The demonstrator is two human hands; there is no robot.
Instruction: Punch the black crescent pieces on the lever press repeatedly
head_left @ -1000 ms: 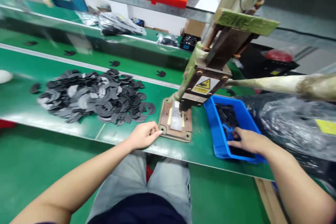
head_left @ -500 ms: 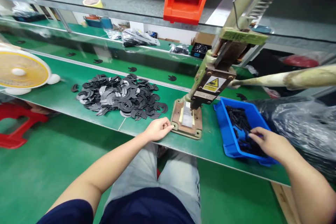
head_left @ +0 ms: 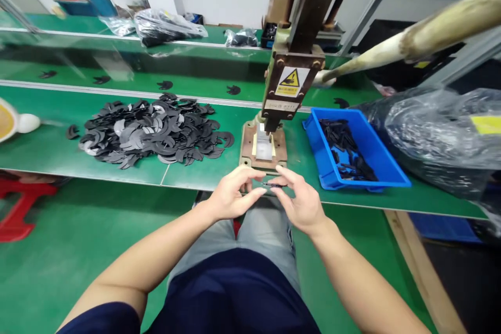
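Just in front of the press base, my right hand [head_left: 299,201] is closed on a small thin black part [head_left: 271,185] between thumb and fingers. The part points left, its tip reaching my left hand [head_left: 237,193]. That hand's thumb and index finger stand apart around the tip, with the other fingers curled; I see no firm grip there. Behind both hands stands a hand press [head_left: 291,83] with a warning label. A pale metal plate [head_left: 263,152] sits on its base [head_left: 246,148]. To the right, a blue bin [head_left: 332,180] holds loose black strips [head_left: 340,135].
A heap of flat curved black pieces [head_left: 156,133] lies left of the press. Single black pieces [head_left: 234,90] sit on the green strip behind. A long press lever [head_left: 391,47] reaches out to the right. Bagged material [head_left: 430,135] is beside the bin. A red stool [head_left: 18,214] is below left.
My right hand has moved left out of the blue bin to the front of the press, with a black part in it. My left hand has opened its pinch beside the press base. The view has shifted.
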